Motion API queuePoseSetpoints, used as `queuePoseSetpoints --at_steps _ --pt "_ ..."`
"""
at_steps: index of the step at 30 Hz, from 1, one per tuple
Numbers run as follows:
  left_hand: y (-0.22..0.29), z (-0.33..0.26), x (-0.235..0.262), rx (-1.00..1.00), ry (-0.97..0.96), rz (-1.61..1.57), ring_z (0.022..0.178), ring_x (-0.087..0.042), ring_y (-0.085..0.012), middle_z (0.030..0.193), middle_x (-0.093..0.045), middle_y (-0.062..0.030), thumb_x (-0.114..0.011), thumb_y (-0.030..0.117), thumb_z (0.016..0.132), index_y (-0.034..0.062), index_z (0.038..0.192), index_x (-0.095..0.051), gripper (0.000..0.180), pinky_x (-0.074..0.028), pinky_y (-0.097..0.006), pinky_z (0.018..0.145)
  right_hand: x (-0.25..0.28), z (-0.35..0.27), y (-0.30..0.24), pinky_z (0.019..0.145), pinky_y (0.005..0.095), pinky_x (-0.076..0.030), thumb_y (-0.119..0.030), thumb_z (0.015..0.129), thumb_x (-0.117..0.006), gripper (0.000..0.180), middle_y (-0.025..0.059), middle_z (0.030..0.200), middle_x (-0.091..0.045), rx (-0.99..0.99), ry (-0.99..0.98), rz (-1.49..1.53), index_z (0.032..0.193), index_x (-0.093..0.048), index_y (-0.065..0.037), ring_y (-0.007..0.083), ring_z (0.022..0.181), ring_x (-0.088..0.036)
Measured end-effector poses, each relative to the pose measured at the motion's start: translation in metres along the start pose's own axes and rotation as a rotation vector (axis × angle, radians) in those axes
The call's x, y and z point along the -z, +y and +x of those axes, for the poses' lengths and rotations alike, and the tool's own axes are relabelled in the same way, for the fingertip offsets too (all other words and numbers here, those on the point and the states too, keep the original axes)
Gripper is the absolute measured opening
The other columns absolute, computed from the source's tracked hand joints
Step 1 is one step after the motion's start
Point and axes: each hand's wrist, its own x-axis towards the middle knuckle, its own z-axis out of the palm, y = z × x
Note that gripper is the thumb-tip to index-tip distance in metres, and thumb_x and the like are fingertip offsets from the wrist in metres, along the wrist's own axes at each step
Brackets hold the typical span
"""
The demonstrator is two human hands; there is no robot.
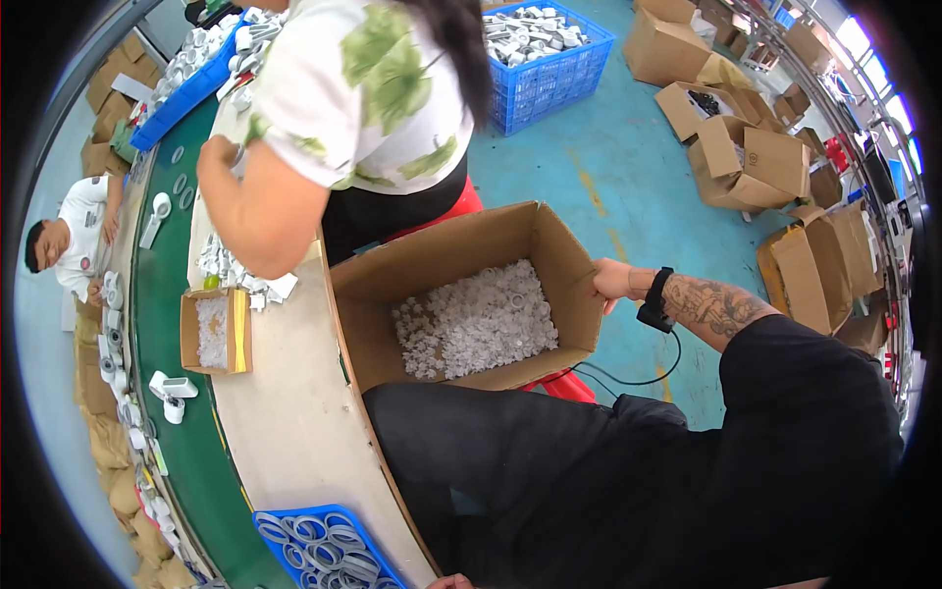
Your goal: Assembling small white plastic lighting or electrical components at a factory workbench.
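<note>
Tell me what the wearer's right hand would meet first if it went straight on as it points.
The wall of the cardboard box, whose edge the right hand grips; beyond that, likely the small clear pieces inside, though depth is unclear.

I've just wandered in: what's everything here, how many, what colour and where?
Conveyor belt: one, green, left side
Tabletop: one, pale, right of the belt
Large cardboard box: one, brown, centre, beside the tabletop
Small pieces: uncountable, translucent whitish, inside that box
Small cardboard box: one, brown, at the tabletop's left edge
Tray: one, blue, bottom left
Rings: many, grey, in the tray
Loose parts: several, white and grey, on the belt
Filled crates: two, blue, top left and top centre
Open boxes: several, brown, upper right
Other people: two, light tops, top and far left
Cable: one, black, right of centre
Right hand: one, bare, holding the large box's right wall
Left hand: one, barely visible, bottom edge
</note>
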Motion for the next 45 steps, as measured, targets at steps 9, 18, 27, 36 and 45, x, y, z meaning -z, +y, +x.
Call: queuePoseSetpoints --at_steps 9,18,27,36,45 --pt "-0.008 -0.02 0.015 -0.002 -0.004 -0.054 0.074 -0.056 -0.0108 0.085 -0.067 -0.0027 -0.08 0.015 0.1 0.0011 0.099 -0.074 0.015 -0.048 -0.029 0.067 0.151 -0.027 0.02 0.062 0.0442 -0.07 -0.006 0.091 -0.071 0.031 0.0171 0.103 -0.08 -0.05 0.128 -0.135 0.12 -0.075 0.006 0.0293 0.079 -0.08" --pt "0.049 0.02 0.005 -0.372 -0.234 -0.095 0.073 -0.065 -0.0133 0.083 -0.069 -0.0087 -0.08 0.013 0.099 -0.0008 0.097 -0.072 0.016 -0.053 -0.031 0.07 0.222 -0.151 -0.091 0.056 0.0481 -0.069 -0.009 0.092 -0.06 0.033 0.0308 0.092 -0.074 -0.041 0.156 -0.397 0.106 -0.067 0.02 0.0397 0.065 -0.078" --pt "0.175 0.053 -0.144 -1.151 -0.421 0.035 0.097 -0.073 -0.0333 0.103 -0.075 -0.0122 -0.092 0.033 0.08 0.0045 0.112 -0.073 0.047 -0.059 -0.044 0.085 0.238 -0.319 -0.174 0.061 0.0459 -0.07 -0.01 0.089 -0.058 0.034 0.0316 0.083 -0.074 -0.051 0.27 -0.577 0.1 -0.065 0.022 0.0409 0.071 -0.08" --pt "0.271 0.05 -0.232 -1.303 -0.622 0.278 0.087 -0.075 -0.0347 0.089 -0.078 -0.0126 -0.075 0.035 0.097 0.0092 0.099 -0.077 0.026 -0.058 -0.049 0.079 0.29 -0.464 -0.121 0.051 0.0408 -0.063 -0.009 0.088 -0.063 0.028 0.0203 0.081 -0.072 0.121 0.594 -0.433 0.106 -0.065 0.012 0.0332 0.064 -0.079" --pt "0.289 0.004 -0.13 -1.675 -0.801 0.393 0.076 -0.072 -0.0285 0.08 -0.069 -0.0066 -0.071 0.016 0.092 0.0122 0.091 -0.066 0.007 -0.059 -0.041 0.067 0.271 -0.485 -0.034 0.057 0.0368 -0.061 -0.016 0.083 -0.074 0.025 0.0134 0.082 -0.078 -0.008 0.485 -0.581 0.095 -0.077 0.006 0.0237 0.068 -0.077"
